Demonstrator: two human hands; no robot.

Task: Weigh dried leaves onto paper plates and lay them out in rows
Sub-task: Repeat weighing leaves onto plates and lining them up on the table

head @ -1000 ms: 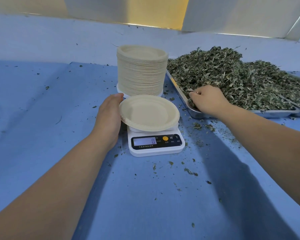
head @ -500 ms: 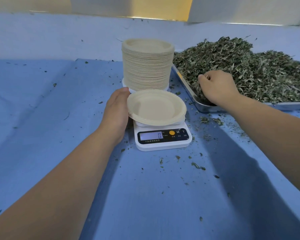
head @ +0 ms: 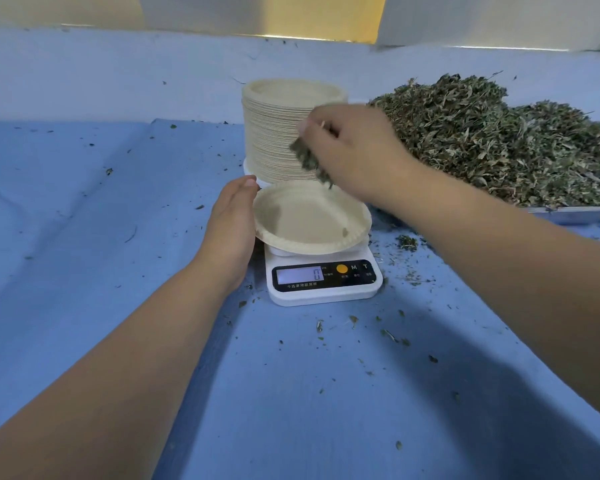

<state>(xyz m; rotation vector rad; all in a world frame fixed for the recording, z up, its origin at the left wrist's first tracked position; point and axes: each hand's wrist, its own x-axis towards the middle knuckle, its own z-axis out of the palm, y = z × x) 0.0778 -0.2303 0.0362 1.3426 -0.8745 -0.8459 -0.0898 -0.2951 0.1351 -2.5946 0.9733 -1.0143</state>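
Mid-step, by the look of it: bringing a first pinch of leaf to the plate.

Over the far rim of the paper plate (head: 291, 223), right hand (head: 354, 150) with fingers curled down round a clump of dried leaves (head: 309, 161), hanging below the fingertips and just clear of the plate. Plate seated on the scale (head: 323, 285) near the middle of the bench (head: 84, 254), bare but for a crumb by its right rim. Zero on the display.

Against the plate's left rim, left hand (head: 232, 223), thumb straight along the edge, other fingers hidden beneath. Impossible to tell whether curled under or lying flat.

Just behind the scale, a tall stack of paper plates (head: 274, 133). Toward the bench's right edge, a heap of dried leaves (head: 499, 143) piled on a metal tray (head: 575, 213). Loose crumbs scattered round the scale.

Leaf probably very light, brittle and springy, prone to shedding bits on the way across. Best taken in a loose, cupped pinch from the top of the heap, not squeezed, and let fall low over the plate's centre.

Plate probably thin and light, stiff enough to carry but easily tipped or nudged off the small platform. Best steadied at the side rim, then released before trusting the reading. For carrying off, better lifted level from beneath than dragged by one edge.
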